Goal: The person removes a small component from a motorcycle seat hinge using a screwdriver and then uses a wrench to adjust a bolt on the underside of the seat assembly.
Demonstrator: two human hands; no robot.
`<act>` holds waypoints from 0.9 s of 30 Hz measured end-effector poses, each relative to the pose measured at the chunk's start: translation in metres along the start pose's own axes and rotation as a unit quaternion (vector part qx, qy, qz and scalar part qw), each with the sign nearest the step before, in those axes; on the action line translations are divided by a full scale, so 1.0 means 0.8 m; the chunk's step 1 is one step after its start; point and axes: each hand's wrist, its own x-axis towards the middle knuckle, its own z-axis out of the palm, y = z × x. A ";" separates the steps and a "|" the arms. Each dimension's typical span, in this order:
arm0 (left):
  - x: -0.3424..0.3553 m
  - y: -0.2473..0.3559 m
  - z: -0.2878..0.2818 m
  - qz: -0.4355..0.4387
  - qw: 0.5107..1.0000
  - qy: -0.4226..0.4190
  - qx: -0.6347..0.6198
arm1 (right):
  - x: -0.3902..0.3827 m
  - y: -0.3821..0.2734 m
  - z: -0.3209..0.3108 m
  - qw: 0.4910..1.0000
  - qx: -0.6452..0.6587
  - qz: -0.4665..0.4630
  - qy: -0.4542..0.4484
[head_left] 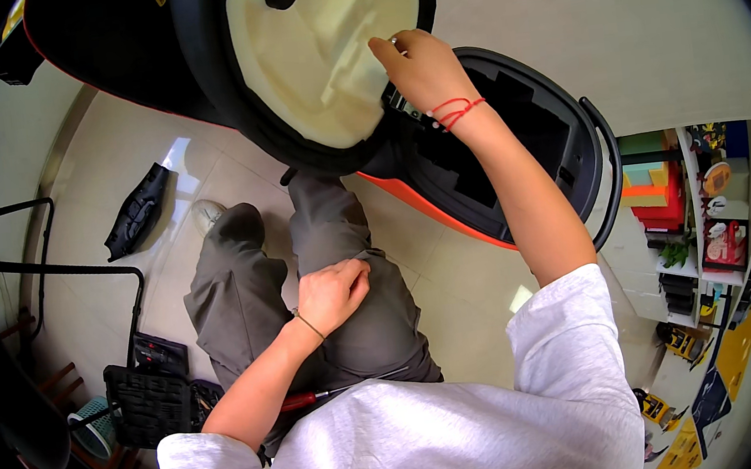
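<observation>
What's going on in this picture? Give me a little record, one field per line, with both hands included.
Left hand: left hand loosely curled, resting on the right leg
Right hand: right hand at the raised lid; contact unclear
Lid underside: cream
Beside lid: open black compartment, orange below its edge
Near left forearm: red-handled tool
On floor: black moulded part
Lower left: black tool case, teal basket

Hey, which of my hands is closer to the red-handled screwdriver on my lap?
Left: your left hand rests on your thigh, just beyond the red-handled screwdriver. Your right hand is much farther, up by the raised lid's pale underside.
</observation>
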 end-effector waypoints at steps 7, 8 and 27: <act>0.020 -0.003 -0.067 -0.232 0.910 0.078 -0.334 | -0.011 -0.008 0.036 0.993 0.030 -0.046 0.107; 0.034 0.000 -0.088 -0.238 0.896 0.139 -0.347 | -0.019 -0.006 0.043 0.990 0.022 -0.050 0.126; 0.160 0.124 -0.241 0.018 0.925 0.378 0.030 | -0.104 0.023 0.134 0.942 0.204 -0.119 0.239</act>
